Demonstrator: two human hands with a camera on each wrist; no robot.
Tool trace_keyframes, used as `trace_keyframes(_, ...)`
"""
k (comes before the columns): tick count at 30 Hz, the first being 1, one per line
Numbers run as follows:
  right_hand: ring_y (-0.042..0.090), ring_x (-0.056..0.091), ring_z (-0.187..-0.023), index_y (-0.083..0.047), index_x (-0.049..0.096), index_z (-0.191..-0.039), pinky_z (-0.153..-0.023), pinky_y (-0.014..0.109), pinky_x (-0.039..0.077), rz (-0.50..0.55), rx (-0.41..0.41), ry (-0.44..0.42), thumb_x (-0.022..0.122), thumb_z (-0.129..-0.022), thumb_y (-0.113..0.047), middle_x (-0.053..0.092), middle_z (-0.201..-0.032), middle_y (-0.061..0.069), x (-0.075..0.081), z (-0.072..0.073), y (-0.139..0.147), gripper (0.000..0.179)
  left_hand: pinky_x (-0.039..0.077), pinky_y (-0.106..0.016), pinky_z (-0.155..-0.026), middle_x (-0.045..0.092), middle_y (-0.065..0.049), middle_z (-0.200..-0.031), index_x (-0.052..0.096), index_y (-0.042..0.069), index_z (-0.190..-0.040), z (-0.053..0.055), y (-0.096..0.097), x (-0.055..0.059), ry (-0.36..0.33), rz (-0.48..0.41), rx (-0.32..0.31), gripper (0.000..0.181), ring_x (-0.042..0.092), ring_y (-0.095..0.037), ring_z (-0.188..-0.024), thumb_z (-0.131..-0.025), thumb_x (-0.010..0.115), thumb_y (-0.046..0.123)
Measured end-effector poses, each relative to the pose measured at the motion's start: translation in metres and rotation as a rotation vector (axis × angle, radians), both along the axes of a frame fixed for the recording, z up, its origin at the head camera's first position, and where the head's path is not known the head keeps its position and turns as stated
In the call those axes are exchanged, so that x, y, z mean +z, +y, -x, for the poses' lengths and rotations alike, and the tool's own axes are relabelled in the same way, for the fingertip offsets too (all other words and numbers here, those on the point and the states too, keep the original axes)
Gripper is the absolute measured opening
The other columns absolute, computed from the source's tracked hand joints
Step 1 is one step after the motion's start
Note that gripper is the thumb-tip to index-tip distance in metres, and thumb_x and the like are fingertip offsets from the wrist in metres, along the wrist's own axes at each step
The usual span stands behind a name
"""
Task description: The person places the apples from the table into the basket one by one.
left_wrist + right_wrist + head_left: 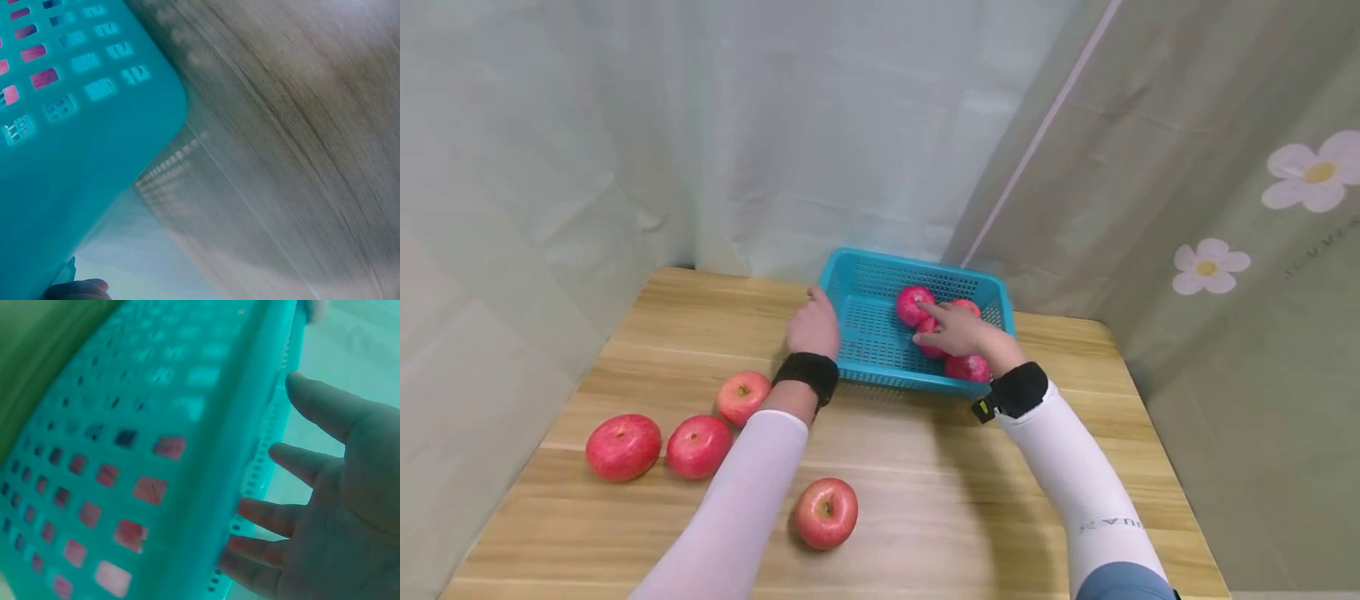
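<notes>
A blue plastic basket (pixel 868 371) with perforated walls stands at the back of the wooden table. My left hand (pixel 814 325) grips its left rim; its fingers are mostly hidden, with only dark fingertips (pixel 78 289) showing in the left wrist view. Over the basket's right half, my right hand (pixel 958 329) has its fingers spread and holds nothing. Beneath and around it lie several red apples, including one apple (pixel 913 305) near the fingertips and another apple (pixel 967 368) by the front wall. In the right wrist view, the open palm (pixel 350 506) faces the basket rim.
Left of the basket, a large red apple (pixel 623 447), a second apple (pixel 699 446) and a paler apple (pixel 742 397) sit on the table (pixel 910 517). Another apple (pixel 826 513) lies between the forearms. Pale curtains (pixel 850 125) hang behind the table and along both sides.
</notes>
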State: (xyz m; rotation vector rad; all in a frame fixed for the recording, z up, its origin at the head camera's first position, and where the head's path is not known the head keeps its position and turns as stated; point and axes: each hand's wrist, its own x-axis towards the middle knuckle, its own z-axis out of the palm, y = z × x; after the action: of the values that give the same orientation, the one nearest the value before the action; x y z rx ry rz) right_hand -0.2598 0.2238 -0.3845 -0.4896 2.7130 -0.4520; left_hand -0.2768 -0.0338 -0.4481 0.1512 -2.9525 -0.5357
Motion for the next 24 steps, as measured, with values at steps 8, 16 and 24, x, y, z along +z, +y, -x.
trace_keyframes(8,0.045,0.032,-0.155,-0.01,0.038,-0.166,-0.118,0.066,0.036,0.133,0.07,0.077,0.069,-0.104,-0.041,0.039,-0.166,0.024,-0.008,-0.028,0.001,0.076,0.063,-0.048,-0.067,0.072,-0.026,-0.096,0.033,-0.012,-0.154,0.001,-0.007,0.002,-0.014,-0.04,-0.021,0.048,0.075,-0.037,-0.08,-0.111,0.044,0.007)
trace_keyframes(16,0.036,0.032,-0.156,-0.015,0.048,-0.162,-0.121,0.059,0.036,0.273,0.119,0.177,0.07,-0.104,-0.042,0.041,-0.166,0.017,-0.018,-0.064,-0.007,0.068,0.063,-0.053,-0.072,0.072,-0.03,-0.102,0.031,-0.012,-0.155,0.005,-0.013,-0.001,-0.041,-0.072,-0.029,0.049,0.075,-0.042,-0.086,-0.111,0.042,0.008)
trace_keyframes(24,0.038,0.024,-0.16,-0.022,0.048,-0.163,-0.119,0.062,0.037,0.326,0.13,0.252,0.075,-0.101,-0.041,0.027,-0.173,0.016,-0.031,-0.097,-0.021,0.07,0.063,-0.055,-0.074,0.071,-0.03,-0.105,0.035,-0.011,-0.151,0.005,-0.017,-0.001,-0.048,-0.102,-0.023,0.045,0.075,-0.044,-0.089,-0.111,0.043,0.008)
